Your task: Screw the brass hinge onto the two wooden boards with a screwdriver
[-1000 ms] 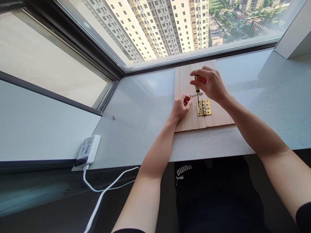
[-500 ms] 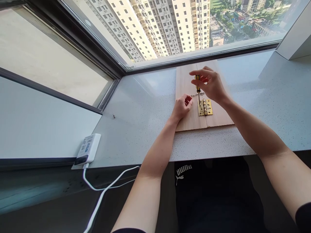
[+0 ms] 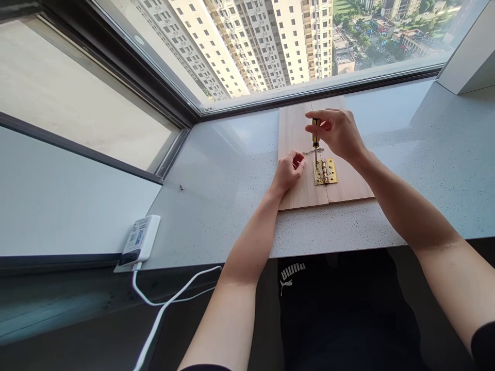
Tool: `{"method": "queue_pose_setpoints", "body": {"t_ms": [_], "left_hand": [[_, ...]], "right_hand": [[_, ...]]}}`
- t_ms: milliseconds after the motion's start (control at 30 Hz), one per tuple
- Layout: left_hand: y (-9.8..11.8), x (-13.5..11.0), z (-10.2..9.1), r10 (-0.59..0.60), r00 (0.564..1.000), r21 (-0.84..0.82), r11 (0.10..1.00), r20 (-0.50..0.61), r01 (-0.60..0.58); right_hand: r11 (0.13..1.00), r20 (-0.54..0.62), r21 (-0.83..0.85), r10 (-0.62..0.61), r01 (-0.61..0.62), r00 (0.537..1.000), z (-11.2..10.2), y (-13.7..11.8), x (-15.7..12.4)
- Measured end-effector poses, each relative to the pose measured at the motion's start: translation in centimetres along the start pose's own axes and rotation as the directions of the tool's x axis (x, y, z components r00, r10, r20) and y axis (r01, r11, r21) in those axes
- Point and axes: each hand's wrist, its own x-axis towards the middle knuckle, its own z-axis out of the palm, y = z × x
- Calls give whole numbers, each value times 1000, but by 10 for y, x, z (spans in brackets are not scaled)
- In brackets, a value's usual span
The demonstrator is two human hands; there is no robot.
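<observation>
My right hand (image 3: 340, 134) pinches the yellow and black handle of a screwdriver (image 3: 316, 139) between thumb and fingers. The tool stands nearly upright, its tip down at the upper part of the left leaf of a brass hinge (image 3: 331, 169). That hinge lies open across the seam between a left wooden board (image 3: 299, 193) and a right wooden board (image 3: 348, 191). On the left board rests my left hand (image 3: 290, 169), its fingers curled with nothing visible in them. Several small screws (image 3: 309, 151) lie just above the hinge, partly behind the screwdriver shaft.
The boards lie on a speckled white counter (image 3: 228, 206) below a dark window frame (image 3: 247, 105). A white power adapter (image 3: 149, 238) with a white cable (image 3: 162, 309) sits at the counter's left edge. A small dark bit (image 3: 181, 187) lies on the counter.
The fingers of my right hand have shifted slightly on the screwdriver handle, and more of its top shows. My left hand stays in place on the board.
</observation>
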Motion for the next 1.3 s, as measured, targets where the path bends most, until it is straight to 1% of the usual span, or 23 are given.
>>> {"method": "queue_pose_setpoints", "body": {"t_ms": [33, 100, 167, 233, 300, 400, 433, 500, 567, 667, 767, 833, 900, 967, 1033, 1167, 1233, 1300], "left_hand": [[0, 0, 0, 0, 1000, -3, 1000, -1, 0], [-1, 0, 0, -2, 1000, -6, 1000, -2, 2], [-1, 0, 1, -2, 1000, -6, 1000, -2, 2], [0, 0, 0, -2, 1000, -2, 1000, -4, 2], [0, 0, 0, -2, 1000, 5, 1000, -3, 2], [1, 0, 0, -1, 1000, 11, 1000, 3, 1], [1, 0, 0, -2, 1000, 11, 1000, 4, 2], [1, 0, 0, -7, 1000, 10, 1000, 2, 7], [1, 0, 0, -9, 1000, 10, 1000, 4, 9], [2, 0, 0, -9, 1000, 12, 1000, 7, 9], [4, 0, -1, -8, 1000, 10, 1000, 4, 8], [6, -1, -1, -12, 1000, 7, 1000, 3, 12], [7, -1, -1, -17, 1000, 4, 1000, 3, 17], [8, -1, -1, -19, 1000, -2, 1000, 6, 19], [8, -1, -1, -18, 1000, -5, 1000, 7, 18], [7, 0, 0, -16, 1000, -7, 1000, 4, 16], [6, -1, 0, -15, 1000, -5, 1000, 3, 15], [7, -1, -1, -15, 1000, -3, 1000, 5, 15]], "right_hand": [[1000, 12, -23, -16, 16, 1000, 0, 0, 0], [998, 86, -35, -53, 56, 995, -2, -1, -1], [996, 169, -10, -86, 89, 982, -5, -3, -1], [995, 204, 16, -98, 97, 974, -6, -4, -2], [996, 172, 4, -89, 90, 981, -2, -4, -2], [993, 68, -80, -78, 83, 995, 6, 1, -3], [990, 51, -109, -82, 87, 995, 7, 2, -3], [984, 56, -144, -94, 102, 994, 6, 3, -3], [984, 78, -135, -104, 114, 991, 2, 1, -4], [993, 120, -52, -95, 102, 988, -3, -5, -4], [996, 152, 9, -86, 86, 985, 2, -4, -4], [996, 110, -16, -86, 89, 990, 8, 0, -5], [993, 54, -79, -85, 89, 995, 13, 4, -5], [989, 41, -116, -83, 87, 996, 15, 6, -6], [991, 85, -88, -89, 96, 992, 12, 4, -7], [996, 198, 60, -76, 65, 977, 7, -1, -7], [996, 180, 71, -56, 44, 982, 8, -2, -7], [999, 96, 19, -48, 46, 994, 10, 0, -6]]}}
